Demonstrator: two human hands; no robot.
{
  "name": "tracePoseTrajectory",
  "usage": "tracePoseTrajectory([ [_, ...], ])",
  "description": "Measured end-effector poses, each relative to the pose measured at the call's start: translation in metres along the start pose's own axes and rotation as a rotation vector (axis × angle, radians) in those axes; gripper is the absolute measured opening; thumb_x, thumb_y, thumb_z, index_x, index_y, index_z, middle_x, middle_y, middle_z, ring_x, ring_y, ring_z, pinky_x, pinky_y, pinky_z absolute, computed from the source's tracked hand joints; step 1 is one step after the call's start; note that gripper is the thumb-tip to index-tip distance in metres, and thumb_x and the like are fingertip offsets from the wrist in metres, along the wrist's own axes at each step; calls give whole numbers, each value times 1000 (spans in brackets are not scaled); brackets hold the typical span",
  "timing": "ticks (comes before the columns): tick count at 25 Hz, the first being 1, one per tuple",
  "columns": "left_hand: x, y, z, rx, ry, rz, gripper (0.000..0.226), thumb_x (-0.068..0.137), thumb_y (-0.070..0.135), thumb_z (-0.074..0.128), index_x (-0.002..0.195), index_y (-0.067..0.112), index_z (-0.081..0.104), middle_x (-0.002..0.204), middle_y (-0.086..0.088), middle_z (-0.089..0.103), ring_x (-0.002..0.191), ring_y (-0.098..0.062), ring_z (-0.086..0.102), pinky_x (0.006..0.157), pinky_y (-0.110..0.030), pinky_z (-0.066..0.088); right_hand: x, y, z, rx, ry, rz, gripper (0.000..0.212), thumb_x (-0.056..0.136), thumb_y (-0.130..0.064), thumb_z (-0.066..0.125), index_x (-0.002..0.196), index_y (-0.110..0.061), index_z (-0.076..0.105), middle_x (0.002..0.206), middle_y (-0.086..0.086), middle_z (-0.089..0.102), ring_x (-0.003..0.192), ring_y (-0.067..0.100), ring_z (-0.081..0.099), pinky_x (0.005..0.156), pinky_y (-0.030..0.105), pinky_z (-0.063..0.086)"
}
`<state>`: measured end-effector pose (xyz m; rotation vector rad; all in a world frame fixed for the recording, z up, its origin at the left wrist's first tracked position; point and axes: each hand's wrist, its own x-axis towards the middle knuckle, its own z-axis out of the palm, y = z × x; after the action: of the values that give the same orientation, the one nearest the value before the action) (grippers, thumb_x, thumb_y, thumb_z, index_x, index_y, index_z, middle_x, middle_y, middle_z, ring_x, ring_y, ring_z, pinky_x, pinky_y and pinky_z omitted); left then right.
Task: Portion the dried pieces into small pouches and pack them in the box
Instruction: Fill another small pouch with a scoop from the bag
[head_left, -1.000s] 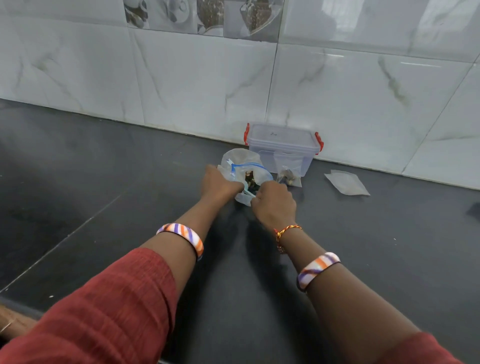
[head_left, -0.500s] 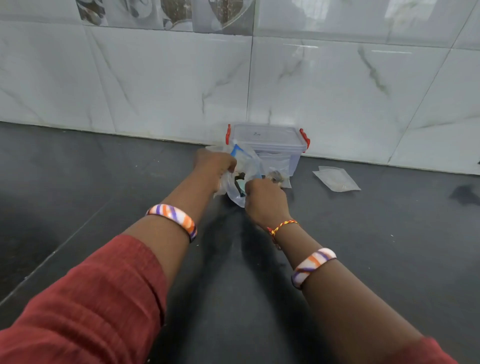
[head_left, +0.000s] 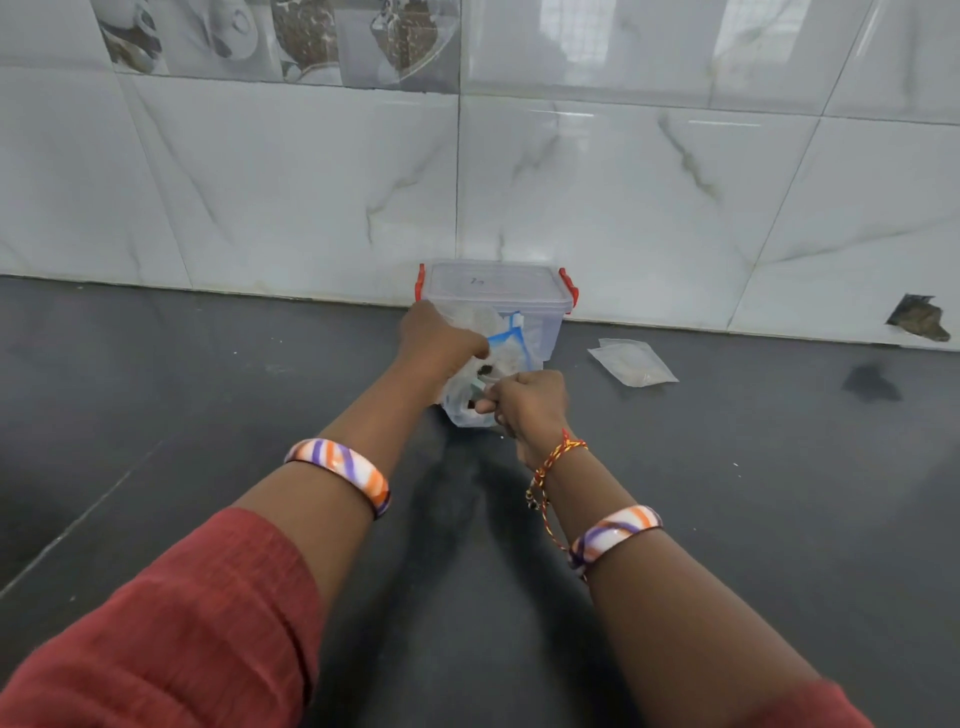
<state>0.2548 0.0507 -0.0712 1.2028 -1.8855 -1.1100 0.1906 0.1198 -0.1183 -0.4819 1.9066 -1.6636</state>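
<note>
1. I see a white marble-tiled wall (head_left: 597, 182) across the far side, with a dark patch near its right foot.
2. A dark counter (head_left: 779, 519) fills the near ground, and both of the person's arms reach out over it from red sleeves.
3. A clear box (head_left: 540, 312) with red latches stands at the far edge of the counter against the wall, lid on.
4. A clear bag (head_left: 470, 405) with a blue zip strip is just in front of the box, dark dried pieces showing inside it.
5. The left hand (head_left: 436, 345) grasps the bag's upper left edge, fingers curled into the plastic.
6. The right hand (head_left: 527, 402) is clenched on the bag's near right edge, thumb and fingers pinching it.
7. A flat pouch (head_left: 631, 362) lies on the counter to the right of the box, apart from both hands.
8. Striped bangles ring both forearms; a red-and-yellow thread circles the right wrist.
</note>
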Motion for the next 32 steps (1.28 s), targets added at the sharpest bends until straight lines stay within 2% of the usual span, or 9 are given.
tracePoseTrajectory([
  [4, -17, -5, 1, -37, 111, 36, 54, 69, 12, 75, 115, 3, 49, 101, -2, 50, 92, -18, 50, 75, -28, 42, -8, 1, -15, -28, 2, -32, 13, 81, 5, 58, 90, 7, 68, 82, 17, 67, 29, 0, 46, 32, 11, 32],
  [8, -38, -5, 7, -74, 152, 31, 41, 69, 13, 77, 99, 9, 49, 100, -1, 54, 89, -16, 51, 74, -26, 41, -17, 9, -33, -39, -22, -7, 15, 82, 0, 60, 94, 6, 68, 93, 20, 70, 46, 6, 48, 33, 12, 33],
  [13, -68, -14, 14, -146, 227, -8, 61, 70, 19, 79, 121, 6, 49, 111, -3, 55, 98, -15, 53, 77, -25, 40, -29, 17, -56, -58, -54, -28, 15, 84, -2, 61, 70, -6, 65, 89, 18, 70, 48, 5, 47, 39, 14, 34],
  [18, -101, -29, 19, -154, 277, -41, 68, 69, 16, 80, 126, 6, 44, 120, -9, 53, 97, -15, 48, 79, -26, 39, -35, 22, -72, -60, -63, -39, 13, 86, -3, 60, 75, -6, 67, 70, 11, 67, 40, 1, 48, 42, 14, 34],
  [21, -119, -36, 18, -83, 225, -8, 62, 69, 14, 80, 121, 3, 49, 108, -6, 54, 94, -16, 50, 77, -25, 37, -42, 25, -88, -36, -84, -21, 16, 86, -3, 58, 73, -8, 65, 64, 8, 65, 27, -2, 44, 35, 11, 32],
  [24, -132, -39, 16, 145, 169, 89, 60, 70, 17, 80, 121, 4, 50, 118, -11, 58, 108, -25, 54, 81, -25, 37, -57, 14, -110, 14, -135, -49, 13, 86, -1, 58, 75, -4, 65, 61, 8, 64, 29, 1, 38, 31, 11, 28],
  [28, -134, -37, 19, 244, 111, 184, 70, 65, 21, 83, 123, 6, 46, 123, -11, 55, 111, -25, 53, 83, -28, 40, -86, -14, -133, -30, -276, -215, 15, 83, -1, 60, 69, -6, 64, 59, 9, 63, 30, 1, 34, 32, 11, 27],
  [30, -135, -30, 24, 193, 93, 202, 75, 62, 19, 84, 124, 6, 43, 119, -8, 54, 107, -21, 53, 81, -27, 41, -95, -22, -136, -250, -283, -398, 16, 79, -2, 61, 65, -7, 66, 62, 9, 66, 31, -1, 42, 39, 11, 33],
  [32, -137, -23, 29, 99, 57, 209, 74, 60, 17, 86, 120, 5, 44, 111, -5, 54, 99, -18, 54, 79, -29, 45, -103, -27, -135, -539, -224, -661, 15, 78, -4, 58, 69, -5, 71, 68, 9, 70, 51, -2, 58, 53, 16, 44],
])
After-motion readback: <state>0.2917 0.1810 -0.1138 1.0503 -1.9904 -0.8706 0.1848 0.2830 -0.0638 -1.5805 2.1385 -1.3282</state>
